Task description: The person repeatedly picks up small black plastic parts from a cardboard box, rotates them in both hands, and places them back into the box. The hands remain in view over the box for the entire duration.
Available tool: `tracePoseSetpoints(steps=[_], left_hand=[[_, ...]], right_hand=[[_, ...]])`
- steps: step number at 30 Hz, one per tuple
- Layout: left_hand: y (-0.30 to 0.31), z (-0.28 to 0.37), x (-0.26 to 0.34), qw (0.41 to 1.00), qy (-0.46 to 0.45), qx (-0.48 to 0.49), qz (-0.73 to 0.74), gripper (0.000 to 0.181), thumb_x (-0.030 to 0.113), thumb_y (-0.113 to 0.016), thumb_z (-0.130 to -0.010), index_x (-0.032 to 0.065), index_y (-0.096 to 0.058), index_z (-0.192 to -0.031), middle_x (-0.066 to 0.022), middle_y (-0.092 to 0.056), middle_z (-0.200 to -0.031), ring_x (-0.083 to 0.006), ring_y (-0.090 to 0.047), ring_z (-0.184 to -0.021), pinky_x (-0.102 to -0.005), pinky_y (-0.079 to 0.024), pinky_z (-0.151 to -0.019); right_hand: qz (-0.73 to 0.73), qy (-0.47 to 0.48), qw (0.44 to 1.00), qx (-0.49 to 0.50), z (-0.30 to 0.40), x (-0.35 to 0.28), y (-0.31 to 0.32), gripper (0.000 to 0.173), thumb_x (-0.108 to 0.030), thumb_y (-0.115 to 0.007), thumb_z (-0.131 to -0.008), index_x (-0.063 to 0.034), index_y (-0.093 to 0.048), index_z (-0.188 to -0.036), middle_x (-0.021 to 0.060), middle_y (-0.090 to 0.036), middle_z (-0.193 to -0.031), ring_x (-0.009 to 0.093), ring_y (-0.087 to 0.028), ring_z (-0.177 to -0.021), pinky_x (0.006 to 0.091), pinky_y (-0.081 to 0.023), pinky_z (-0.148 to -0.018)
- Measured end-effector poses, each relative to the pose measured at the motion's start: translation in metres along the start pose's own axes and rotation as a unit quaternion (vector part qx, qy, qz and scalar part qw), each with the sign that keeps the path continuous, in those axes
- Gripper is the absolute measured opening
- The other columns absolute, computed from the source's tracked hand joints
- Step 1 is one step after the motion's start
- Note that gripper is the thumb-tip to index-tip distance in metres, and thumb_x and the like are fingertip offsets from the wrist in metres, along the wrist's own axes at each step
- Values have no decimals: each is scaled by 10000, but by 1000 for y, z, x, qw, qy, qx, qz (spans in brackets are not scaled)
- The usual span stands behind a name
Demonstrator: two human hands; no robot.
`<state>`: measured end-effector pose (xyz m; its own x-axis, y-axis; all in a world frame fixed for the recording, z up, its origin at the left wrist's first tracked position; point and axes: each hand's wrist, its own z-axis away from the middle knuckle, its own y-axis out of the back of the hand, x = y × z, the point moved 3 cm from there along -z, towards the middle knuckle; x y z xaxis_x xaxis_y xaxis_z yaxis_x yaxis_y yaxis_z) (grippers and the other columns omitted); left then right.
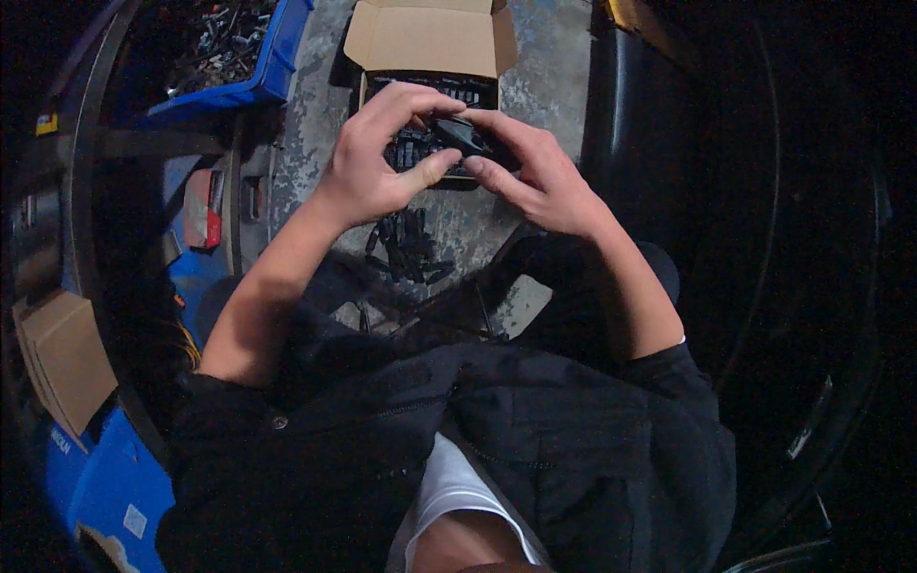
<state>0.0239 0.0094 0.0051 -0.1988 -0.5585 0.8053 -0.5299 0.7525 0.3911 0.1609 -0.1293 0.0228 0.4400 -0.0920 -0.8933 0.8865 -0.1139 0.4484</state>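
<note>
A small, dark, glossy part [458, 135] sits between my two hands, over an open cardboard box. My left hand [383, 147] has its thumb below the part and its fingers curled over the top. On the other side, my right hand [534, 165] grips the same part between thumb and fingers, hiding its right end. The box [430, 39] has its brown lid folded back. Inside lie rows of black parts [412, 154], partly covered by my hands. Nearer to me, a loose heap of black parts [408, 247] rests on the worn floor.
At upper left a blue bin [276, 68] holds a jumble of small metal pieces. A red and grey box [203, 208] stands behind a metal frame [82, 143]. Folded cardboard [68, 358] and a blue container [122, 473] are at lower left. A dark panel [688, 165] lines the right.
</note>
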Motion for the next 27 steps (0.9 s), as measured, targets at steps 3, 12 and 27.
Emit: tracePoseSetpoints(steps=[3,12,27], left_hand=[[-1,1,-8,998,40,-36,10,446,142,-771,-726,48,-670,-1149,-131,-652,-1100,-268,-639,-1058,-365,-502,-934],[2,3,-13,999,16,-32,-23,347,102,-768,-640,45,-674,-970,-123,-656,-973,-274,-665,-913,-359,-533,-836],[-5,9,-6,997,-4,-4,-81,291,88,-723,-644,19,-608,-902,-137,-540,-848,-327,-591,-765,-396,-513,-681]], right_hand=[[1,-2,1000,-9,2,3,-2,449,-272,-583,-985,18,-516,-1321,231,-637,-1186,369,-630,-1094,410,-488,-929],[-32,-36,997,-68,3,4,-7,440,-226,-538,-1015,32,-469,-1365,250,-610,-1225,383,-595,-1158,418,-470,-977],[11,10,998,-67,3,3,-14,405,-165,-550,-1001,17,-472,-1353,247,-615,-1169,410,-607,-1090,431,-489,-930]])
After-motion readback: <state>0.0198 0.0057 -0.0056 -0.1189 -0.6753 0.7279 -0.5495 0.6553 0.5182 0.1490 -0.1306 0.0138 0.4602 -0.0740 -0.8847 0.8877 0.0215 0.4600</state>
